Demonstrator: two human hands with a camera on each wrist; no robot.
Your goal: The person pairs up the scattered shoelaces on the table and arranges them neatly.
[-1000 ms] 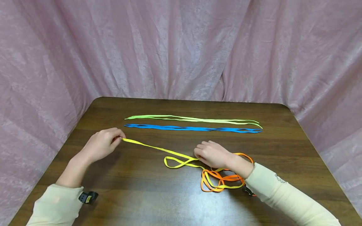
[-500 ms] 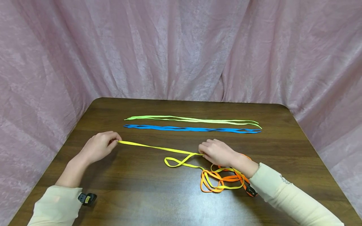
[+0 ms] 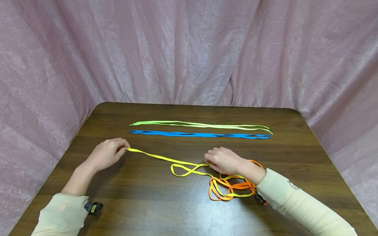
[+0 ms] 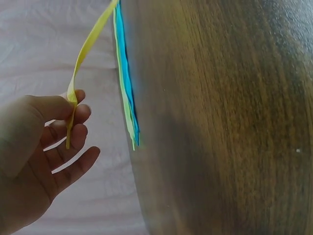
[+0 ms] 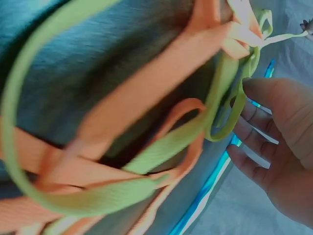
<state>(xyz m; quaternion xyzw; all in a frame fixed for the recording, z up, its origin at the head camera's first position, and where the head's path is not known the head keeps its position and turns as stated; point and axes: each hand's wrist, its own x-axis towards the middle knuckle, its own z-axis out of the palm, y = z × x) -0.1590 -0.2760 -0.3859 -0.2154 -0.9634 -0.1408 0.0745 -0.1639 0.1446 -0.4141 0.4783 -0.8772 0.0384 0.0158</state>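
Note:
My left hand (image 3: 107,154) pinches a flat yellow shoelace (image 3: 160,157) between thumb and forefinger close to its end. In the left wrist view a short tip of the yellow lace (image 4: 88,46) hangs below the pinch, the other fingers loosely bent. To the right, my right hand (image 3: 225,161) pinches the same lace further along, low over the table. One yellow loop lies left of that hand. Under the right wrist, yellow lengths run through a loose tangle of orange shoelace (image 3: 242,186). Large in the right wrist view, the orange lace (image 5: 146,93) crosses over and under yellow strands.
Behind the hands, a light green shoelace bundle (image 3: 206,125) and a blue one (image 3: 195,134) lie stretched out side by side across the brown wooden table (image 3: 141,203). Pink curtains (image 3: 189,52) hang around the table's far and side edges.
My hands first drew apart, stretching the yellow lace straighter. Since then both have come slightly back together, and the span between them sags a little. The green and blue laces stay put.

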